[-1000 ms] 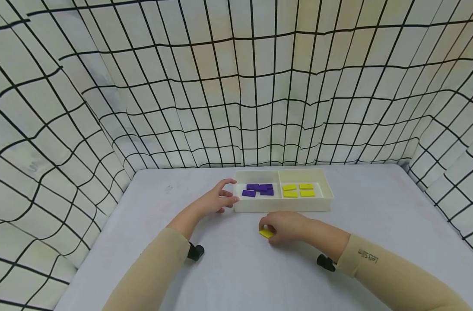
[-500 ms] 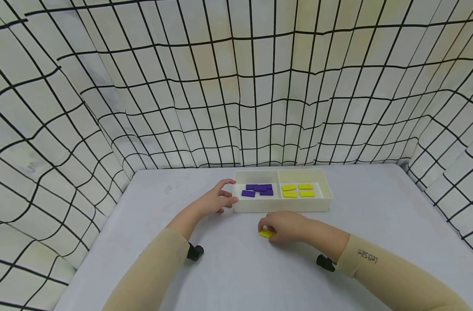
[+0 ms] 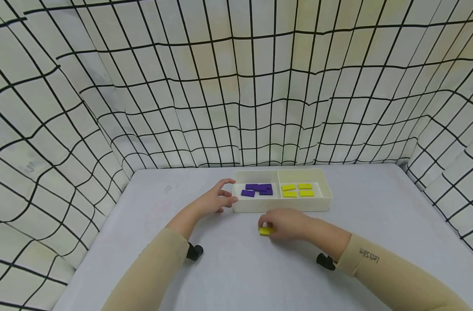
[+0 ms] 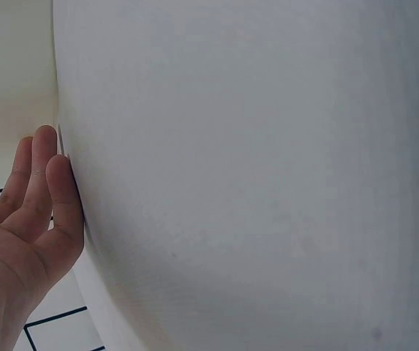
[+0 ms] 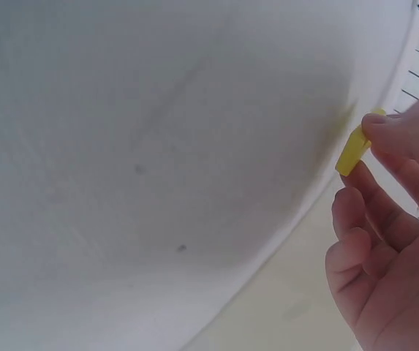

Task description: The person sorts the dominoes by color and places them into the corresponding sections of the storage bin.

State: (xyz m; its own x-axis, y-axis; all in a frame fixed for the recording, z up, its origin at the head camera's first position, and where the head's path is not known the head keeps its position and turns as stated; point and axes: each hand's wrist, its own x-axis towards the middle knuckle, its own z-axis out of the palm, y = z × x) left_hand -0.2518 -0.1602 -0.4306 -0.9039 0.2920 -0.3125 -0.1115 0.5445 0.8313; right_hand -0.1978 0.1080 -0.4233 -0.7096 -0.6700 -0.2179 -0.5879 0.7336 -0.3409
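Observation:
My right hand (image 3: 288, 223) pinches a yellow tile (image 3: 265, 232) between thumb and fingers, in front of the white two-part box (image 3: 283, 205). In the right wrist view the yellow tile (image 5: 353, 150) sits between the thumb and a finger, its far end showing. At the box's left end is my left hand (image 3: 214, 199), its fingertips touching the wall. The left wrist view shows the fingers (image 4: 43, 168) of that hand extended. Several purple tiles (image 3: 248, 193), some overlapping, lie in the left compartment. Several yellow tiles (image 3: 306, 193) lie apart in two rows in the right one.
The box stands near the back edge of a white-covered table (image 3: 236, 268). Black-grid netting (image 3: 259, 95) hangs behind the table and along both sides. A black wrist camera (image 3: 195, 252) sits under the left sleeve, with another black camera (image 3: 325, 261) at the right sleeve.
My right hand has risen slightly with the yellow tile, which now lies more level in the head view. The left hand stays against the box, and the tiles inside have not moved.

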